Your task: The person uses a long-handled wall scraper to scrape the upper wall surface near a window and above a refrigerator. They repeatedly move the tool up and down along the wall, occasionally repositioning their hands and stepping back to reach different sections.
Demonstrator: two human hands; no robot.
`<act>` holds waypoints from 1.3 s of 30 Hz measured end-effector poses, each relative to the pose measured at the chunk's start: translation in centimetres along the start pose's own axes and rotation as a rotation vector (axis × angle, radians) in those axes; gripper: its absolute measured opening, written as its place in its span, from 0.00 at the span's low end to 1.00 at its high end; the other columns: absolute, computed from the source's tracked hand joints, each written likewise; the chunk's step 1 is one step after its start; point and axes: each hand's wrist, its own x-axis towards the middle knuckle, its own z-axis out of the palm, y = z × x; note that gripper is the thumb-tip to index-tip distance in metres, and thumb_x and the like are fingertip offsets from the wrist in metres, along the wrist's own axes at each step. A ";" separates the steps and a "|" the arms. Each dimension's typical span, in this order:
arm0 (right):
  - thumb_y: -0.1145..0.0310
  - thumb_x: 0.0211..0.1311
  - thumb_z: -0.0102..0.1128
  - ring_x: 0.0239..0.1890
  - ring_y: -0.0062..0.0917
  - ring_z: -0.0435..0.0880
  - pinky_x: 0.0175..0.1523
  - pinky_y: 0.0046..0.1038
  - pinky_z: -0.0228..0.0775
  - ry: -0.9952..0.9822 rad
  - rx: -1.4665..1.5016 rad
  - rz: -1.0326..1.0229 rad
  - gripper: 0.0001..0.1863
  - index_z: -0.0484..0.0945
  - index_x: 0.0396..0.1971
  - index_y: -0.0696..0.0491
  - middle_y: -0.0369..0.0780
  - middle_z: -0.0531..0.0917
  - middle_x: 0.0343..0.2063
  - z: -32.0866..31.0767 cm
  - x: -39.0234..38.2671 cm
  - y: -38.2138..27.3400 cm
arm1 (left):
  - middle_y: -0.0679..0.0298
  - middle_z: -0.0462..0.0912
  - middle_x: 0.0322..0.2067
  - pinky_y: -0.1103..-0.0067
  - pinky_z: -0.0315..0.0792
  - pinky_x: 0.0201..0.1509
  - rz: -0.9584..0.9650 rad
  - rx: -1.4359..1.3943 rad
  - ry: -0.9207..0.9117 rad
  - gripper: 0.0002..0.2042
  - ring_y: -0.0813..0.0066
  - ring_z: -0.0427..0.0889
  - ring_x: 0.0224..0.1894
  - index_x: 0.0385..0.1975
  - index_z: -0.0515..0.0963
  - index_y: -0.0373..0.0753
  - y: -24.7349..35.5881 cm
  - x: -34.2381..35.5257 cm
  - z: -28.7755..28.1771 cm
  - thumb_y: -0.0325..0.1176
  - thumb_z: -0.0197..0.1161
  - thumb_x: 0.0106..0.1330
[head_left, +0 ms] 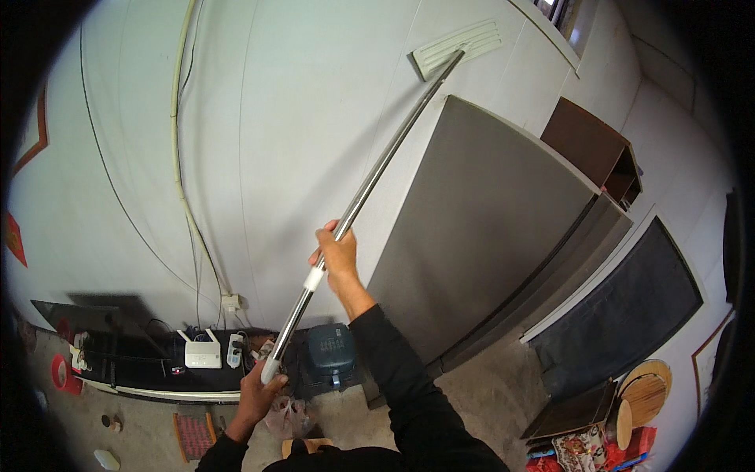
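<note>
I hold a long metal pole [370, 185] with a flat white mop head [456, 49] at its top, pressed against the white wall high up. My right hand [336, 256] grips the pole near its middle, just above a white collar. My left hand [263, 387] grips the pole's lower end. The pole slants from lower left up to upper right, passing the top corner of a tall grey refrigerator [480, 228].
A low black shelf [149, 370] with a white router and a power strip stands by the wall at lower left. A dark blue appliance [330, 354] sits on the floor beside the refrigerator. Cables [179, 157] run down the wall. Round wooden boards [645, 389] lie at lower right.
</note>
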 end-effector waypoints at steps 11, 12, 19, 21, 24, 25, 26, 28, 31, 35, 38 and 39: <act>0.65 0.64 0.61 0.11 0.20 0.73 0.15 0.24 0.66 0.061 0.031 0.076 0.13 0.65 0.36 0.51 0.33 0.69 0.18 -0.8 -3.3 0.8 | 0.59 0.78 0.29 0.71 0.71 0.36 -0.274 0.015 -0.100 0.16 0.73 0.74 0.32 0.47 0.74 0.36 -17.4 -15.9 0.2 0.32 0.68 0.62; 0.65 0.65 0.60 0.11 0.19 0.71 0.16 0.24 0.66 -0.011 0.014 0.031 0.12 0.65 0.36 0.52 0.33 0.68 0.18 -0.6 -2.7 0.0 | 0.61 0.78 0.30 0.72 0.71 0.36 -0.230 0.013 -0.059 0.16 0.74 0.75 0.32 0.47 0.74 0.36 -18.2 -16.8 0.8 0.32 0.67 0.62; 0.64 0.66 0.56 0.12 0.20 0.69 0.16 0.25 0.64 -0.170 -0.061 -0.186 0.12 0.64 0.37 0.54 0.34 0.68 0.20 8.4 1.6 -6.2 | 0.62 0.77 0.27 0.75 0.72 0.37 -0.025 0.034 0.262 0.14 0.80 0.71 0.32 0.43 0.74 0.34 -13.8 -11.2 -0.1 0.30 0.68 0.61; 0.64 0.66 0.55 0.11 0.20 0.69 0.16 0.24 0.65 -0.198 -0.115 -0.261 0.12 0.63 0.36 0.54 0.35 0.68 0.19 11.0 3.0 -6.6 | 0.62 0.76 0.26 0.76 0.70 0.35 0.007 0.048 0.286 0.13 0.76 0.71 0.29 0.40 0.72 0.33 -11.8 -10.0 -2.4 0.30 0.67 0.60; 0.63 0.65 0.55 0.11 0.21 0.70 0.15 0.24 0.66 -0.119 -0.227 -0.233 0.13 0.63 0.36 0.54 0.36 0.68 0.19 13.1 4.3 -4.9 | 0.60 0.73 0.23 0.75 0.70 0.32 -0.116 0.164 0.365 0.12 0.77 0.71 0.27 0.39 0.72 0.33 -10.2 -9.2 -4.5 0.32 0.66 0.61; 0.63 0.65 0.55 0.10 0.21 0.70 0.15 0.25 0.66 -0.103 -0.253 -0.239 0.13 0.63 0.36 0.55 0.36 0.69 0.20 13.4 4.7 -4.1 | 0.59 0.74 0.23 0.74 0.69 0.31 -0.115 0.148 0.363 0.13 0.76 0.72 0.27 0.39 0.73 0.33 -10.1 -9.2 -4.5 0.33 0.66 0.62; 0.62 0.65 0.55 0.10 0.22 0.70 0.15 0.25 0.66 -0.080 -0.286 -0.239 0.14 0.63 0.36 0.55 0.37 0.69 0.21 13.4 4.8 -3.1 | 0.58 0.74 0.23 0.74 0.69 0.30 -0.098 0.135 0.401 0.13 0.75 0.72 0.26 0.39 0.73 0.33 -10.2 -9.3 -4.3 0.33 0.66 0.62; 0.63 0.65 0.56 0.10 0.23 0.71 0.14 0.26 0.67 -0.050 -0.329 -0.180 0.14 0.62 0.36 0.56 0.39 0.70 0.24 12.9 5.1 -1.0 | 0.58 0.76 0.22 0.74 0.69 0.28 -0.039 0.279 0.411 0.12 0.75 0.73 0.24 0.37 0.74 0.33 -11.2 -9.4 -4.0 0.33 0.67 0.62; 0.64 0.65 0.55 0.11 0.23 0.71 0.14 0.26 0.67 -0.084 -0.323 -0.163 0.13 0.62 0.36 0.55 0.39 0.70 0.25 11.1 4.8 2.7 | 0.58 0.77 0.21 0.73 0.70 0.29 -0.171 0.268 0.319 0.12 0.74 0.73 0.23 0.35 0.74 0.33 -14.2 -10.4 -3.9 0.34 0.68 0.61; 0.68 0.63 0.57 0.12 0.23 0.71 0.14 0.27 0.68 -0.040 -0.342 -0.038 0.12 0.63 0.34 0.55 0.39 0.71 0.23 8.4 1.7 9.6 | 0.59 0.78 0.21 0.72 0.71 0.29 -0.398 0.207 0.258 0.12 0.71 0.76 0.24 0.31 0.75 0.33 -19.7 -12.9 -4.0 0.35 0.69 0.58; 0.67 0.63 0.57 0.11 0.23 0.71 0.14 0.27 0.68 -0.005 -0.345 0.086 0.12 0.63 0.34 0.54 0.37 0.70 0.19 6.1 -1.7 15.5 | 0.59 0.79 0.21 0.72 0.72 0.30 -0.549 0.173 0.224 0.11 0.69 0.78 0.25 0.29 0.76 0.34 -23.5 -17.3 -4.3 0.34 0.69 0.56; 0.67 0.63 0.58 0.11 0.23 0.72 0.15 0.28 0.69 0.002 -0.350 0.115 0.12 0.63 0.35 0.54 0.37 0.70 0.19 5.3 -3.1 17.5 | 0.59 0.80 0.21 0.71 0.72 0.30 -0.532 0.184 0.215 0.11 0.69 0.78 0.25 0.29 0.76 0.34 -24.7 -19.0 -4.3 0.34 0.69 0.56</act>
